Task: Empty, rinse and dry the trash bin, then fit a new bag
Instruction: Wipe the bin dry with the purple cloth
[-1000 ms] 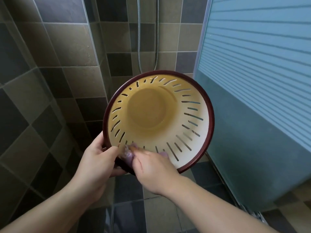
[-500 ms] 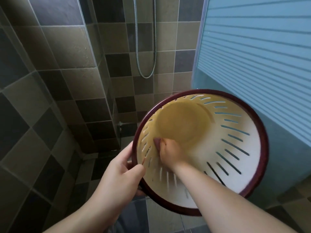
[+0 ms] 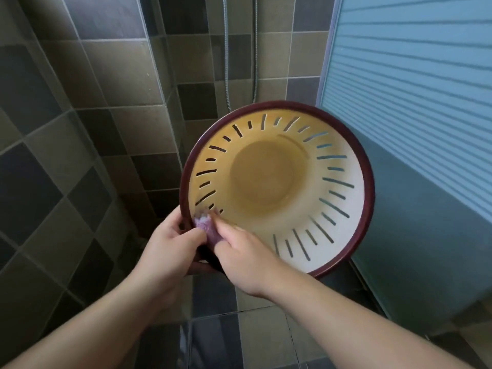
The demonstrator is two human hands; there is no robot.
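The trash bin (image 3: 343,214) is a cream plastic basket with slotted walls, a dark red rim and a yellowish bottom. It is held in the air with its mouth tilted toward me, and it is empty inside. My left hand (image 3: 170,243) grips the rim at its lower left edge. My right hand (image 3: 239,254) pinches a small purple cloth (image 3: 206,227) and presses it against the inner wall just inside the rim, right beside my left thumb.
Tiled shower walls (image 3: 80,129) in grey and brown stand to the left and behind. A metal shower hose (image 3: 226,62) hangs on the back wall. A frosted blue glass partition (image 3: 412,102) rises close on the right. Dark floor tiles (image 3: 218,328) lie below.
My right hand has drawn back from deep inside the bin to the lower left rim with the cloth. The bin has shifted slightly up and left in view.
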